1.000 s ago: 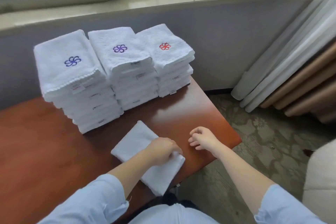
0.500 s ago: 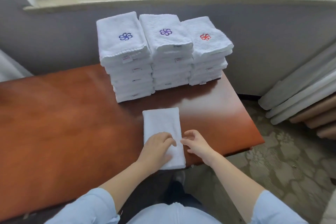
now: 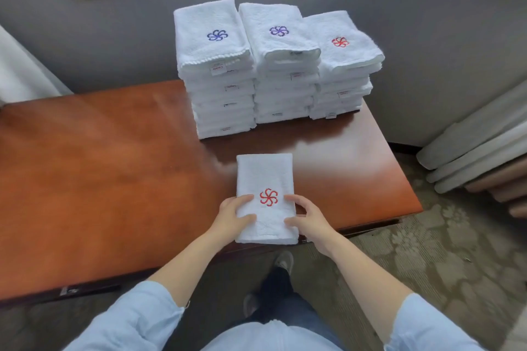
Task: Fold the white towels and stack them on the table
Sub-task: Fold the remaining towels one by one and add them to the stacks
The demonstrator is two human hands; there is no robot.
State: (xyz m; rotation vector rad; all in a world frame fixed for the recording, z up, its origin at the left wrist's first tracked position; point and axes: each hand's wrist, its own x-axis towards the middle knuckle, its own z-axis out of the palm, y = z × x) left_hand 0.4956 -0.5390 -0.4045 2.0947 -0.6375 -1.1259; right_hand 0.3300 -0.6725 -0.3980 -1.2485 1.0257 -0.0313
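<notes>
Towel (image 3: 265, 177) lay red logo (image 3: 268, 196) up on worktop (image 3: 114, 179), plain side up earlier; left hand (image 3: 232, 215) and right hand (image 3: 306, 218) had fingers clamped on its side edges.

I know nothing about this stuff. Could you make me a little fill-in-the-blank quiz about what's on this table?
1. The left hand and right hand both hold one folded ____.
2. The pinwheel logo between the two hands is ____.
3. At the far side of the table stand ____ towel stacks side by side.
Missing words: towel; red; three.
</notes>
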